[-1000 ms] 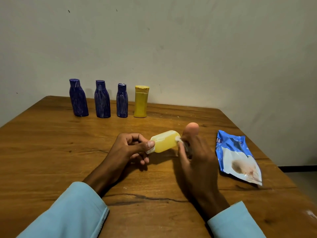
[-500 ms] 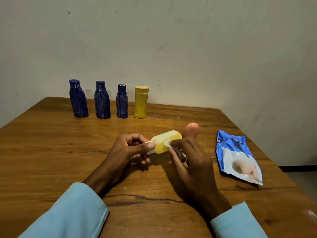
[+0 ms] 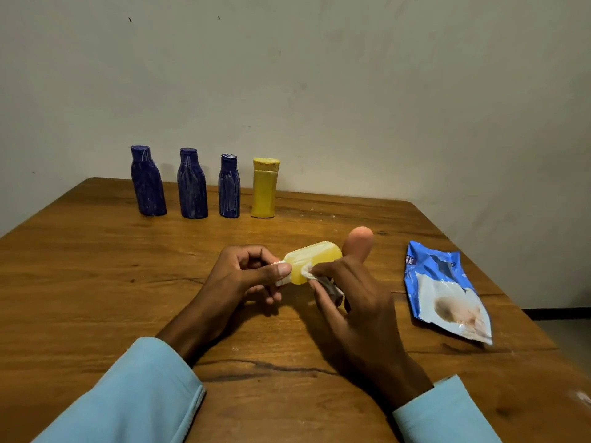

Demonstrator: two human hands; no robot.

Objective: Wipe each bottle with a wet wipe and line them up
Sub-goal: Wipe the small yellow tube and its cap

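I note my left hand [image 3: 243, 276] pinching the pale yellow plastic bottle [image 3: 311, 260] by its white cap end. My right hand [image 3: 348, 292], fingers curled, presses a crumpled white wet wipe [image 3: 309, 274] against that bottle. That narrow hold could slip under rubbing pressure.

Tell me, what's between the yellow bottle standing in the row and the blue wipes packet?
Only bare wooden table lies between the standing yellow bottle and the blue wipes packet, as the head view shows.

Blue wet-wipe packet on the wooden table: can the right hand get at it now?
Probably not yet: the right hand holds the white wipe against the pale yellow bottle. The way to the blue wet-wipe packet looks free.
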